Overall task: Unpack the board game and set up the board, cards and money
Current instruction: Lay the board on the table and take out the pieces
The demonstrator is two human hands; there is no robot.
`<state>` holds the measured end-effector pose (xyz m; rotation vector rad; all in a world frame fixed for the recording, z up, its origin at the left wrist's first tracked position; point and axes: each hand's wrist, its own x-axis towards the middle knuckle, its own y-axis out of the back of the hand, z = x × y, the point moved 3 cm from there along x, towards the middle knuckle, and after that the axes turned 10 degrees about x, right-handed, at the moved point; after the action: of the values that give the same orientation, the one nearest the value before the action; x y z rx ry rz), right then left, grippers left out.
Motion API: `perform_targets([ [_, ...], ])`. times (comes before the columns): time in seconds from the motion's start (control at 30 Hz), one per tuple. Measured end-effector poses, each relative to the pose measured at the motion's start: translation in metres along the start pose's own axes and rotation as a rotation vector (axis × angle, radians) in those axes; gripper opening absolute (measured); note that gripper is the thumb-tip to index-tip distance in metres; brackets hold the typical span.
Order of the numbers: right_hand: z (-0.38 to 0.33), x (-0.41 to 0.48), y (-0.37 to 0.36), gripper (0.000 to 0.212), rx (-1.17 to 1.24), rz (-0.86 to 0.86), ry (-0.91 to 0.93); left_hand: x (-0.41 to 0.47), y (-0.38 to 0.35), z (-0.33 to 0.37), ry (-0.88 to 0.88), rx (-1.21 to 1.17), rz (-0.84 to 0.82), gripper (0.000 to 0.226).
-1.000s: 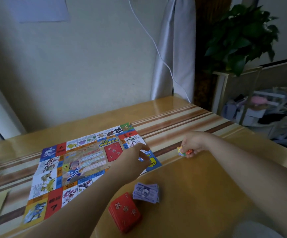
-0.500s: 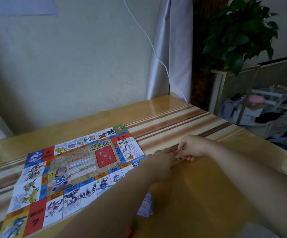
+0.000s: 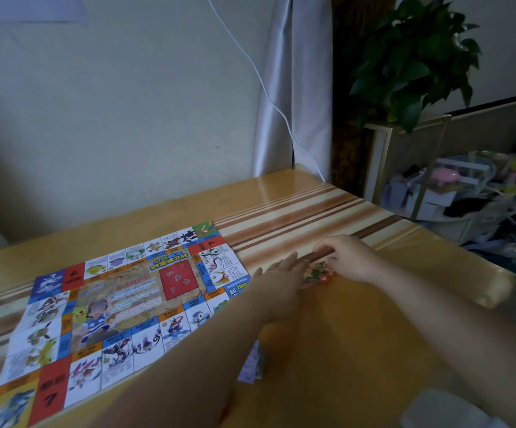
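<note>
We see both arms reaching forward over the desk (image 3: 374, 350), the hands meeting just beyond the near right corner of the game board (image 3: 111, 304). The left hand (image 3: 281, 279) lies low with its fingers straight, its grip open, the fingertips pointing at a little heap of small coloured pieces (image 3: 316, 272). The right hand (image 3: 354, 257) arches over that heap from the other side, fingers curled down and touching it; we cannot tell whether its grip really pinches any piece.

The board lies flat and unfolded on the left half of the desk. A stack of purple play money (image 3: 252, 366) sits beside the board's near edge, partly hidden by the left forearm.

To the right of the desk a glass-sided cabinet (image 3: 405, 168) holds a jumble we cannot make out, with a leafy plant (image 3: 414, 57) on top. The desk is glossy yellow wood with brown stripes, and it stands against a pale wall with a grey curtain (image 3: 293, 88) and a white cable (image 3: 250, 60).
</note>
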<state>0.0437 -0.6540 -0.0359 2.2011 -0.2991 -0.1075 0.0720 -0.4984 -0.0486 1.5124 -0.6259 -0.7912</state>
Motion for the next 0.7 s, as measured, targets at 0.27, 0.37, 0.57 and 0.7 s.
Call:
perform_targets([
  [0.27,-0.083,-0.035,-0.023,0.029,0.018,-0.078,0.250,-0.090,0.031,-0.055,0.098,-0.074,0.053,0.049],
  [0.37,-0.129,-0.060,-0.045,0.027,0.044,-0.144,0.350,-0.143,0.030,-0.073,0.139,-0.055,0.076,0.046],
  [0.57,-0.195,-0.114,-0.100,0.022,0.029,-0.336,0.474,-0.254,0.016,-0.099,0.257,-0.036,0.072,0.043],
  [0.7,-0.224,-0.149,-0.126,0.018,-0.063,-0.474,0.547,-0.317,0.007,-0.108,0.355,-0.028,0.089,0.040],
])
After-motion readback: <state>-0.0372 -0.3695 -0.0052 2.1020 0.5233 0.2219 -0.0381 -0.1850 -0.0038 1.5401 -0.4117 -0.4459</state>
